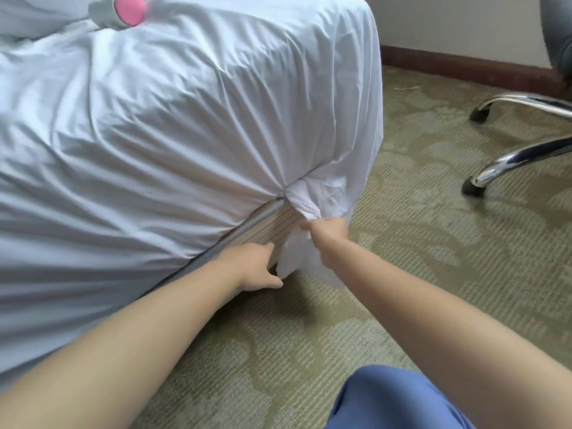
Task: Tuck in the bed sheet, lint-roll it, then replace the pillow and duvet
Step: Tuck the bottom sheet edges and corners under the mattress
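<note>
Gripping the bunched bed sheet (pixel 312 205) corner at the bed base (pixel 275 224), our right hand (pixel 328 233) pinches it; our left hand (pixel 253 267), fingers relaxed, rests beside. Lint roller (pixel 120 10) lies atop; chair legs (pixel 510 134) stand near.

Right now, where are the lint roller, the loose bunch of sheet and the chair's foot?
lint roller (pixel 119 12), head view, on its grey roll atop the bed.
bunch of sheet (pixel 306 202), head view, on the gathered folds just above the right hand (pixel 329 232).
chair base (pixel 523 153), head view, on a chrome leg.
</note>
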The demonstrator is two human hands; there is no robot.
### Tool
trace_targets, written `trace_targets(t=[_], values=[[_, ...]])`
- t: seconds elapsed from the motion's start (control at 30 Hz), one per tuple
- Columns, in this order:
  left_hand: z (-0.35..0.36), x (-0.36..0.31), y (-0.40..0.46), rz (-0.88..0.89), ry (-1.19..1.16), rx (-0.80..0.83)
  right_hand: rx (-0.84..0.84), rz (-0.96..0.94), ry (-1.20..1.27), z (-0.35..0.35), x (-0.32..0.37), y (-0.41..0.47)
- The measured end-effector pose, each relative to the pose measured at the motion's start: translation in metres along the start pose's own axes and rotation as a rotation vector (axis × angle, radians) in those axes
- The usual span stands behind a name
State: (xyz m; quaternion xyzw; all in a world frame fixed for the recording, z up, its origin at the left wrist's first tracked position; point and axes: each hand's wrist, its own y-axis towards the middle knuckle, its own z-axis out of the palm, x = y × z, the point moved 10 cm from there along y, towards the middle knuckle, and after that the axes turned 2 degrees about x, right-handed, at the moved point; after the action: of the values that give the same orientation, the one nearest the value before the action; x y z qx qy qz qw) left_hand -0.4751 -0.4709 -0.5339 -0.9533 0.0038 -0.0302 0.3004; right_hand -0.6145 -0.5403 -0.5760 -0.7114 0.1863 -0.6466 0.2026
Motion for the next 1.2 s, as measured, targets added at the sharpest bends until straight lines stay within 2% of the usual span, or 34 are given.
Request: trace_targets(t=[0.07, 0.17, 0.23, 0.33, 0.43, 0.47, 0.57, 0.6, 0.67, 0.73, 0.83, 0.9, 0.97, 1.0, 1.07, 1.2], values=[[0.003, 0.001, -0.003, -0.005, -0.084, -0.023, 0.068, 0.139, 0.253, 0.014, -0.002, -0.007], [-0.001, 0.003, -0.011, 0.004, -0.282, -0.077, 0.235, 0.21, 0.486, 0.043, 0.017, -0.022], [-0.015, 0.006, -0.017, 0.021, -0.382, -0.189, 0.309, 0.207, 0.539, 0.05, 0.032, -0.034], [-0.041, 0.014, -0.032, -0.031, -0.389, -0.404, 0.362, 0.174, 0.454, 0.048, 0.043, -0.042], [-0.067, 0.03, -0.058, -0.144, -0.241, -0.603, 0.206, 0.109, 0.193, 0.031, 0.041, -0.032], [-0.081, 0.031, -0.071, -0.123, -0.178, -0.72, 0.131, 0.1, 0.124, 0.026, 0.04, -0.03], [-0.111, 0.015, -0.109, 0.153, 0.13, -1.069, -0.016, 0.216, 0.095, 0.023, 0.023, -0.039], [-0.115, 0.009, -0.119, 0.226, 0.257, -1.145, -0.001, 0.225, 0.12, 0.028, 0.021, -0.042], [-0.115, 0.003, -0.129, 0.31, 0.466, -1.185, 0.12, 0.171, 0.165, 0.048, 0.028, -0.043], [-0.108, -0.003, -0.137, 0.427, 0.619, -1.187, 0.144, 0.12, 0.197, 0.052, 0.037, -0.045], [-0.083, -0.005, -0.139, 0.532, 0.755, -1.096, 0.144, 0.043, 0.133, 0.053, 0.044, -0.043], [-0.065, -0.003, -0.129, 0.562, 0.789, -0.994, 0.12, -0.002, -0.023, 0.048, 0.046, -0.045], [-0.049, 0.0, -0.115, 0.547, 0.81, -0.853, 0.028, -0.09, -0.305, 0.037, 0.05, -0.048], [-0.041, 0.003, -0.106, 0.525, 0.82, -0.799, -0.036, -0.176, -0.436, 0.033, 0.056, -0.051], [-0.032, 0.013, -0.092, 0.449, 0.792, -0.728, -0.13, -0.423, -0.546, 0.032, 0.075, -0.066], [-0.028, 0.026, -0.082, 0.299, 0.718, -0.704, -0.118, -0.942, -0.646, 0.048, 0.088, -0.098]])
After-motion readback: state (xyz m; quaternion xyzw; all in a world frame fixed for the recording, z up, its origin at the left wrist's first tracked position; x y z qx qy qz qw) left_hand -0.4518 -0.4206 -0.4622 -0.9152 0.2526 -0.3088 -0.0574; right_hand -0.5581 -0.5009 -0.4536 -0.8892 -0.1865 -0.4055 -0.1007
